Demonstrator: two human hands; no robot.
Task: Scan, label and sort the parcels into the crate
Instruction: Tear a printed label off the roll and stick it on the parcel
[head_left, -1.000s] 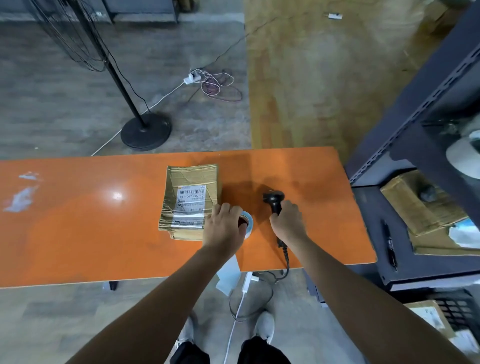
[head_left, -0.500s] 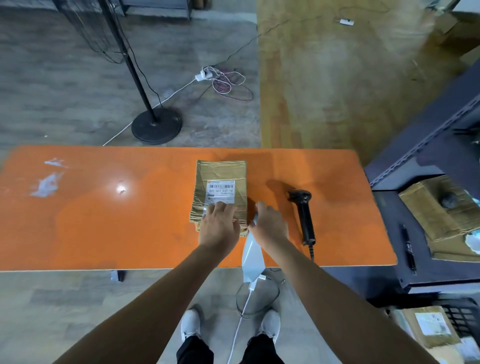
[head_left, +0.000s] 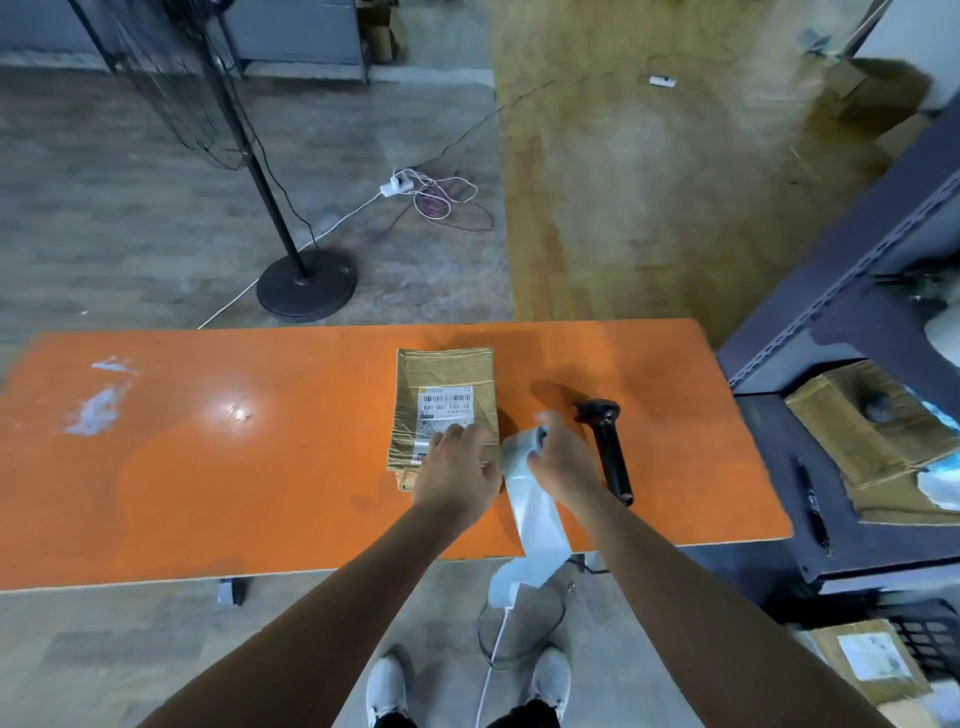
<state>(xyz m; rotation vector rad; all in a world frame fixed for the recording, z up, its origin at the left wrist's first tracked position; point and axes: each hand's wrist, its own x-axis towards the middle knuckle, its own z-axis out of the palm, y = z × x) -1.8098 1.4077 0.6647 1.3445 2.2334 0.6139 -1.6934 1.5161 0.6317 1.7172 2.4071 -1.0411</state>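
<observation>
Head view, looking down over both bare forearms. The right hand (head_left: 561, 460) has its fingers curled round a small pale label roll (head_left: 540, 434), gripping it just above the bench top. A long pale strip (head_left: 535, 514) trails from the roll toward the person and hangs over the near edge of the bench.

Just to its left, the left hand (head_left: 457, 473) lies palm down with fingers spread and fairly straight. It presses on the near end of a brown parcel (head_left: 441, 379) and holds nothing. The parcel lies flat on the orange bench (head_left: 234, 467), right of centre and closer to the far edge. A white barcode label (head_left: 445, 408) faces up on it, partly covered by the left fingertips.

A black handheld scanner (head_left: 610, 457) lies on the bench just right of the right hand, its head pointing toward the far edge. White scuffs mark the left end of the bench.

Beyond the right end stands dark metal shelving (head_left: 831, 312) holding a cardboard box (head_left: 841, 431) and a black pen (head_left: 813, 512). Below it, at the lower right, sits a black crate (head_left: 930, 631) with another labelled parcel (head_left: 872, 657) beside or inside it; which one cannot be told. A fan stand (head_left: 306, 283) rests on the floor past the far edge.
</observation>
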